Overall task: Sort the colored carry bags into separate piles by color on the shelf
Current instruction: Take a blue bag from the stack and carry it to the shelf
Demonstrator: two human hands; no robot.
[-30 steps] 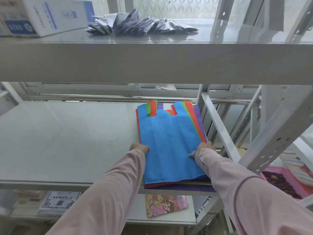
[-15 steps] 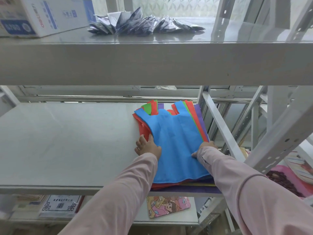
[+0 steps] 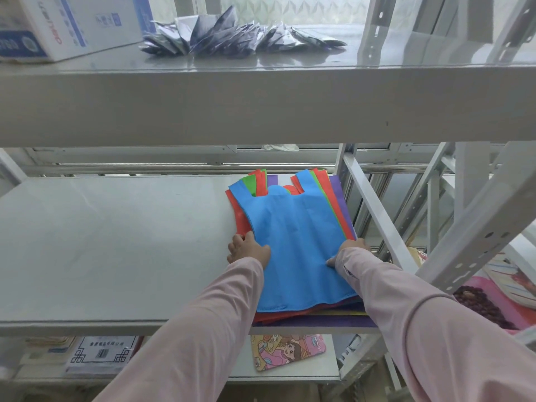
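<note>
A stack of flat carry bags lies at the right end of the grey middle shelf [image 3: 110, 245]. A blue bag [image 3: 295, 242] is on top, twisted a little to the left. Under it show the edges of red bags [image 3: 239, 219], a green bag [image 3: 250, 183] and purple bags [image 3: 338, 195]. My left hand [image 3: 248, 250] lies at the blue bag's left edge, with the fingers tucked under that edge over the red bag. My right hand [image 3: 349, 250] presses flat on the stack's right side. Pink sleeves cover both arms.
The upper shelf [image 3: 261, 105] juts out just overhead and carries a white and blue box [image 3: 66, 24] and dark foil packets [image 3: 232, 39]. A slanted metal brace [image 3: 374, 210] runs right beside the stack. On the lower shelf lie a cartoon board [image 3: 285, 351] and printed paper [image 3: 101, 353].
My left hand has slid up along the blue bag's left edge and lifted it, turning the bag to the left and baring the red bag below. The right hand stays put.
</note>
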